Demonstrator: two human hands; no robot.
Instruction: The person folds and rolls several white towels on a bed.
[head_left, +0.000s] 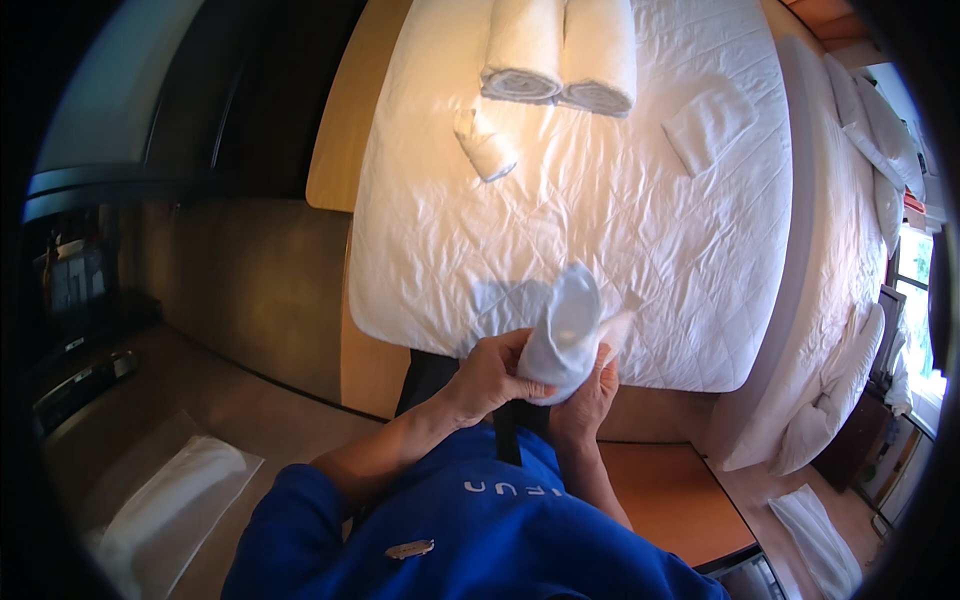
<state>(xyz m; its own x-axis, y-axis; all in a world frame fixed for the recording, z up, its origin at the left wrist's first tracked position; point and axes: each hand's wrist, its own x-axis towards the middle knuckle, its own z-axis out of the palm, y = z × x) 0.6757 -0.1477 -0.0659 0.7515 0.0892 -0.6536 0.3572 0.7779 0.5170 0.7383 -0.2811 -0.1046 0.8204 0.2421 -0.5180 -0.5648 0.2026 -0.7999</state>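
Between both hands, close to my body, is a small white cloth (564, 330) folded into a cone-like pocket with an open mouth. My left hand (491, 373) grips its left side, the thumb lying across the lower part. The fingers of my right hand (589, 394) hold the right side, where a loose corner (621, 322) sticks out, slightly blurred. Beneath the cloth lies the near edge of a white quilted pad (540, 225). Farther up on the pad sits another small folded white cloth (486, 146), with two large rolled white towels (523, 56) beyond it.
A flat folded white cloth (709, 126) lies on the pad's right side. To the right stands a bed with white bedding (817, 262) and pillows (877, 120). An orange-brown wooden surface (667, 495) is near my right side. White textiles in clear plastic (176, 502) rest on the floor at left.
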